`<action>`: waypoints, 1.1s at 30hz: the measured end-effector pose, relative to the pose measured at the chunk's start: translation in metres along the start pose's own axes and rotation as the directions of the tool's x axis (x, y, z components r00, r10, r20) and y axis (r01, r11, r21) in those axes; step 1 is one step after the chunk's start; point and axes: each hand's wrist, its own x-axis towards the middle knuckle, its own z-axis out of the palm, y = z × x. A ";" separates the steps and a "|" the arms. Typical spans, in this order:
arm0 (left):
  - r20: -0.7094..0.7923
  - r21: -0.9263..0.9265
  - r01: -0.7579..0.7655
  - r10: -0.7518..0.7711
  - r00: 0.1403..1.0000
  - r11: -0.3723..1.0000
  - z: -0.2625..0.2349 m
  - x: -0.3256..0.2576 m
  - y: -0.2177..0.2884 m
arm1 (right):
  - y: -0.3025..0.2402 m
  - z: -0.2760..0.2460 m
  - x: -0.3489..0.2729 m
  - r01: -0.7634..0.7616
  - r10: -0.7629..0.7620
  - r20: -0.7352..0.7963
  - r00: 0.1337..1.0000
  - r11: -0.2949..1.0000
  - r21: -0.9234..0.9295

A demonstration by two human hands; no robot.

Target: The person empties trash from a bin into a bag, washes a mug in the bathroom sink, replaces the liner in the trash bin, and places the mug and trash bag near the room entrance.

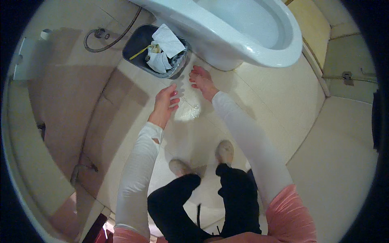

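Both of my arms, in white sleeves, reach forward over the tiled floor. My left hand (pixel 165 103) is open, with its fingers apart and slightly bent, and nothing shows in it. Just right of it and a bit farther forward is my right hand (pixel 204 82), also open with loosely bent fingers. The two hands face each other with a gap between them. Beyond them stands a dark grey waste bin (pixel 138 64) with a thin plastic liner. White crumpled paper (pixel 168 41) and a thin yellow stick (pixel 138 53) lie in it. Neither hand appears to touch the bin.
A white toilet (pixel 227 34) stands beside the bin at the top. A braided hose (pixel 121 38) curves from a wall fitting to its left. A glass panel with a metal hinge (pixel 347 78) is at the right. My shoes (pixel 224 152) are on the floor below my hands.
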 end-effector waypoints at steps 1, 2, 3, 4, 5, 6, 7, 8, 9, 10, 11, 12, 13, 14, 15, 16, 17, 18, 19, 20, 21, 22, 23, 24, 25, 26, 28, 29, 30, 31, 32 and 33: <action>0.013 -0.011 -0.007 0.007 1.000 1.000 0.003 0.014 0.004 | 0.002 0.002 0.008 0.020 -0.020 0.008 1.000 1.000 -0.001; 0.013 -0.016 -0.029 0.030 0.999 0.999 0.005 0.025 0.006 | 0.003 0.003 0.016 0.093 -0.100 0.052 0.994 0.989 0.116; 0.065 -0.043 -0.037 0.040 0.997 0.998 0.010 0.034 0.007 | 0.006 0.004 0.023 0.157 -0.181 0.090 0.979 0.960 0.231; 0.111 -0.077 -0.047 0.055 0.992 0.996 0.008 0.044 0.005 | 0.008 0.009 0.025 0.172 -0.201 0.109 0.974 0.959 0.226; 0.104 -0.092 -0.071 0.081 0.991 0.993 0.005 0.052 0.000 | 0.011 0.015 0.024 0.182 -0.234 0.127 0.964 0.928 0.325; 0.254 -0.223 -0.054 0.111 0.961 0.973 0.005 0.059 -0.002 | 0.016 0.016 0.028 0.191 -0.270 0.135 0.953 0.885 0.424; 0.395 -0.342 -0.017 0.160 0.905 0.939 0.005 0.064 -0.005 | 0.022 0.015 0.034 0.207 -0.292 0.148 0.945 0.883 0.421; 0.391 -0.353 -0.041 0.187 0.901 0.935 0.004 0.068 -0.009 | 0.026 0.012 0.037 0.184 -0.276 0.197 0.941 0.903 0.388; 0.374 -0.440 -0.004 0.188 0.908 0.898 0.008 0.062 -0.011 | 0.028 0.010 0.038 0.153 -0.246 0.242 0.939 0.925 0.349; 0.357 -0.524 0.032 0.186 0.915 0.851 0.010 0.056 -0.013 | 0.033 0.009 0.037 0.158 -0.253 0.255 0.933 0.926 0.342; 0.350 -0.535 0.021 0.199 0.916 0.845 0.007 0.059 -0.016 | 0.040 0.007 0.034 0.177 -0.266 0.294 0.918 0.939 0.295; 0.355 -0.526 -0.038 0.260 0.898 0.850 0.000 0.058 -0.014 | 0.041 0.009 0.028 0.199 -0.276 0.335 0.901 0.948 0.247; 0.358 -0.516 -0.097 0.317 0.878 0.851 -0.006 0.058 -0.014 | 0.041 0.013 0.024 0.199 -0.276 0.350 0.895 0.950 0.239; 0.345 -0.528 -0.104 0.325 0.881 0.843 -0.011 0.056 -0.017 | 0.041 0.021 0.022 0.126 -0.220 0.212 0.952 0.914 0.386; 0.290 -0.519 -0.118 0.304 0.907 0.847 -0.006 0.048 -0.013 | 0.032 0.019 0.023 0.080 -0.138 0.073 0.988 0.850 0.521; 0.233 -0.506 -0.126 0.276 0.933 0.853 -0.002 0.043 -0.011 | 0.024 0.015 0.027 0.075 -0.134 0.082 0.988 0.858 0.508; 0.226 -0.520 -0.125 0.277 0.934 0.845 0.000 0.039 -0.003 | 0.013 0.013 0.034 0.019 -0.160 0.210 0.964 0.835 0.551; 0.253 -0.521 -0.141 0.310 0.917 0.842 -0.006 0.041 0.000 | 0.008 0.015 0.035 -0.049 -0.185 0.337 0.923 0.812 0.581; 0.285 -0.512 -0.157 0.339 0.896 0.845 -0.004 0.040 -0.004 | 0.008 0.013 0.041 -0.055 -0.178 0.342 0.923 0.816 0.575; 0.282 -0.517 -0.154 0.338 0.898 0.842 -0.001 0.039 -0.013 | 0.007 0.010 0.046 -0.063 -0.152 0.353 0.923 0.846 0.529; 0.218 -0.458 -0.206 0.334 0.917 0.865 0.002 0.029 -0.010 | 0.004 0.011 0.052 -0.069 -0.135 0.372 0.918 0.871 0.486; 0.155 -0.392 -0.251 0.333 0.930 0.885 0.006 0.022 -0.008 | 0.004 0.009 0.054 -0.051 -0.122 0.370 0.921 0.905 0.423; 0.149 -0.392 -0.261 0.341 0.928 0.882 0.006 0.023 -0.009 | 0.008 0.006 0.054 -0.048 -0.128 0.378 0.917 0.904 0.424; 0.171 -0.379 -0.220 0.302 0.938 0.899 -0.007 0.027 -0.013 | 0.015 0.013 0.045 0.025 -0.169 0.389 0.906 0.937 0.349; 0.203 -0.372 -0.171 0.259 0.944 0.913 -0.016 0.029 -0.017 | 0.020 0.016 0.033 0.103 -0.206 0.397 0.894 0.959 0.265; 0.190 -0.391 -0.175 0.266 0.945 0.903 -0.025 0.030 -0.021 | 0.025 0.025 0.021 0.098 -0.170 0.325 0.930 0.969 0.226; 0.195 -0.411 -0.214 0.314 0.929 0.886 -0.028 0.026 -0.026 | 0.030 0.025 -0.006 0.156 -0.218 0.335 0.917 0.967 0.203; 0.199 -0.432 -0.202 0.311 0.929 0.879 -0.028 0.022 -0.031 | 0.033 0.026 -0.018 0.206 -0.266 0.341 0.902 0.958 0.202; 0.245 -0.510 -0.176 0.339 0.908 0.842 -0.024 0.013 -0.035 | 0.032 0.025 -0.033 0.204 -0.256 0.344 0.904 0.962 0.179; 0.281 -0.581 -0.141 0.361 0.889 0.801 -0.024 0.007 -0.044 | 0.033 0.028 -0.050 0.187 -0.240 0.339 0.910 0.965 0.182; 0.279 -0.597 -0.123 0.349 0.895 0.793 -0.026 0.006 -0.052 | 0.036 0.029 -0.062 0.167 -0.221 0.332 0.917 0.969 0.184; 0.276 -0.592 -0.134 0.356 0.893 0.795 -0.029 0.002 -0.051 | 0.036 0.032 -0.067 0.159 -0.212 0.328 0.921 0.971 0.179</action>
